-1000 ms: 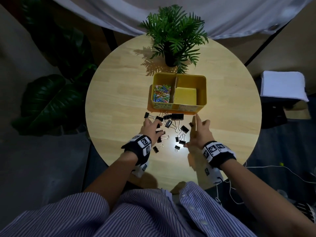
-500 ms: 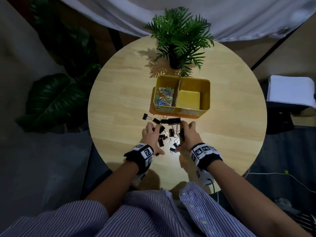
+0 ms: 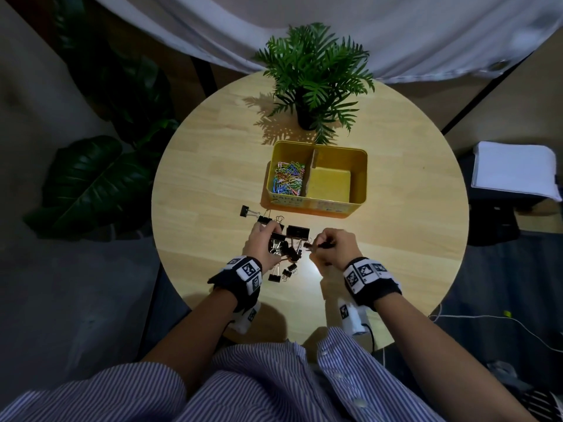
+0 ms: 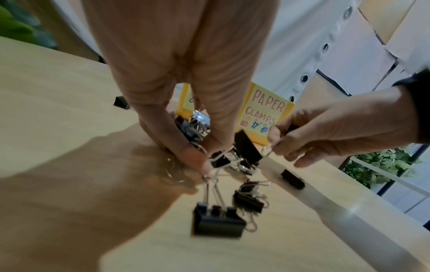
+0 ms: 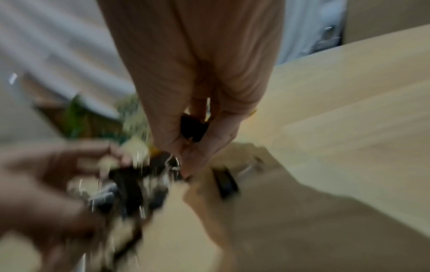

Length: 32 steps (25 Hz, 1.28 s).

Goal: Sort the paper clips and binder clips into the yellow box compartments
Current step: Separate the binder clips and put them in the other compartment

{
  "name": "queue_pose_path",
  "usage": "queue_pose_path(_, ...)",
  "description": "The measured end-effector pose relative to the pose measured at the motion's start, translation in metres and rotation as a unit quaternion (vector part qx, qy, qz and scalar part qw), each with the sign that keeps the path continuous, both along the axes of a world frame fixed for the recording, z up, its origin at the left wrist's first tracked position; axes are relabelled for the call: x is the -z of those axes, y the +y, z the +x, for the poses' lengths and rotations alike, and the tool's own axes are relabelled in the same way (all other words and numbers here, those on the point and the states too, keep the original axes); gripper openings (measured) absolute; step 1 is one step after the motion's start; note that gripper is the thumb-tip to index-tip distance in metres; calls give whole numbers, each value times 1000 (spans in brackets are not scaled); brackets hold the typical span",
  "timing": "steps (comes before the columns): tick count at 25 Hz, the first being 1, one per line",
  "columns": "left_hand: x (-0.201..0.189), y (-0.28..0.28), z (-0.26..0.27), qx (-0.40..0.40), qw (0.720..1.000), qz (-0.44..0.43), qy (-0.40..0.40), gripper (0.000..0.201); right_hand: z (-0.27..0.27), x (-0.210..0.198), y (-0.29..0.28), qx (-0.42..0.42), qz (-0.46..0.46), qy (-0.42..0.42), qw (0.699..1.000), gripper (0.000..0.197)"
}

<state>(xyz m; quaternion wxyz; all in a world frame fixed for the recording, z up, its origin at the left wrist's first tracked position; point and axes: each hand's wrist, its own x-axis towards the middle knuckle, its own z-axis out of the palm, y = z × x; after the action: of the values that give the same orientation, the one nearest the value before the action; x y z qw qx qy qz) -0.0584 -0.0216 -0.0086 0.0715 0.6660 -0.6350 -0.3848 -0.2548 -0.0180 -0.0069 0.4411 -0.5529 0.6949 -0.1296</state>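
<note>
The yellow box (image 3: pixel 359 181) stands mid-table; coloured paper clips (image 3: pixel 288 178) fill its left compartment and the right compartment holds nothing. Black binder clips (image 3: pixel 298 231) lie scattered on the table just in front of the box. My left hand (image 3: pixel 264 242) grips a bunch of binder clips (image 4: pixel 218 160), with more dangling from it by their wire handles (image 4: pixel 217 220). My right hand (image 3: pixel 330 245) is curled round a few small binder clips (image 5: pixel 193 128). The two hands are close together above the pile. The right wrist view is blurred.
A potted fern (image 3: pixel 313 86) stands behind the box. The round wooden table (image 3: pixel 411 223) has bare surface to the left and right. One binder clip (image 3: pixel 246 211) lies apart at the left. A white stack (image 3: pixel 515 172) sits off the table, right.
Both hands have closed on binder clips and gathered them. The right hand, flat with spread fingers a second ago, is now curled round clips. Fewer clips lie loose on the table.
</note>
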Motion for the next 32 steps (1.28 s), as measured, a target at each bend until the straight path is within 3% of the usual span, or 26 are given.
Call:
queue_pose_path(3, -13, -3, -1, -40, 993, 38, 104, 51, -17, -37, -19, 63, -46, -98, 992, 19)
queue_pose_path(5, -31, -9, -9, -63, 980, 55, 181, 50, -27, -63, -44, 97, -119, -96, 984, 15)
queue_pose_path(8, -71, -36, -36, -21, 977, 32, 209, 47, -41, -85, -75, 108, -178, 12, 978, 40)
queue_pose_path(10, -97, -61, -64, -4, 975, 10, 220, 48, -51, -85, -77, 131, -224, 106, 960, 41)
queue_pose_path(12, -117, -82, -86, 31, 985, -33, 165, 58, -62, -75, -61, 172, -246, 147, 943, 37)
queue_pose_path(14, -123, -93, -85, 28, 992, -93, 79, 66, -74, -55, -38, 192, -194, 161, 948, 31)
queue_pose_path(16, -111, -96, -48, -84, 983, -164, 21, 47, -84, -36, -18, 153, -36, 156, 975, 33)
queue_pose_path(17, -94, -95, -22, -148, 974, -172, -15, 39, -83, -28, -7, 112, 63, 144, 981, 43)
queue_pose_path(19, -58, -84, 28, -220, 966, -93, -103, 38, -67, -20, 12, 31, 191, 127, 973, 77)
queue_pose_path(21, -28, -63, 53, -167, 976, 46, -132, 47, -38, -16, 26, 7, 196, 122, 973, 103)
queue_pose_path(23, -13, -45, 49, -95, 987, 101, -80, 60, -6, -14, 27, 33, 164, 85, 982, 109)
queue_pose_path(26, -6, -38, 25, -38, 995, 95, -20, 65, 30, -10, 6, 82, 118, 41, 989, 97)
queue_pose_path(32, 7, -32, -4, 77, 995, 21, -64, 39, 59, -2, -8, -22, 76, 149, 986, 72)
